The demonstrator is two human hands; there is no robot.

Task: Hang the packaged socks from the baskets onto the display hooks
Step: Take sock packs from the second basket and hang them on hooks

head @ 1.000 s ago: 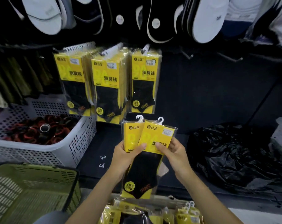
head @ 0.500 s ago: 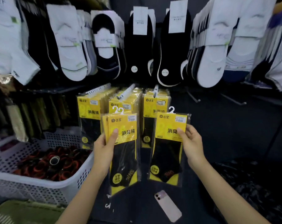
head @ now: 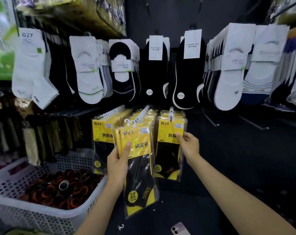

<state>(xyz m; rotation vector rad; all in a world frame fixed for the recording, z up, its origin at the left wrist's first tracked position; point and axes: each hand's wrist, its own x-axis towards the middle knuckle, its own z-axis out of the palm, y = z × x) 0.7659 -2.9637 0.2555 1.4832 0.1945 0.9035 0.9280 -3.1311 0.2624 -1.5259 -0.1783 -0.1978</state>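
A: Left side first, quick.
B: White basket (head: pixel 86 212), near left, with dark rolled bits in it. None of our packs in there.
A: Left hand?
B: Left hand (head: pixel 117 165) grips a small stack of sock packs (head: pixel 138 168), thumb on the yellow card, fingers wrapped behind. Two white hangers (head: pixel 131 122) poke up, so at least two packs. Can't tell the exact count.
A: Where's the stack?
B: Held in the air, in front of the middle peg (head: pixel 144 112), not on it.
A: Further right?
B: Right peg (head: pixel 171 110) carries a full row. The front pack (head: pixel 169 133) looks hooked over the tip, but it's blurry, so I can't swear to it. Right hand (head: pixel 189 145) pinches that pack's right edge, thumb on the front.
A: Step?
B: My call is seating that front pack. Done well, the hanger loop sits fully over the wire before the pinch opens. Then nudge it back flush with the row.
A: And after?
B: Probably one pack at a time off the stack. Hold the card near the hanger, not the slippery film, with the loop facing the peg tip.
A: Risks?
B: The row looks tight, and a hard shove could pop the front pack off. The bare pegs (head: pixel 210 119) far right look free if this one's full.
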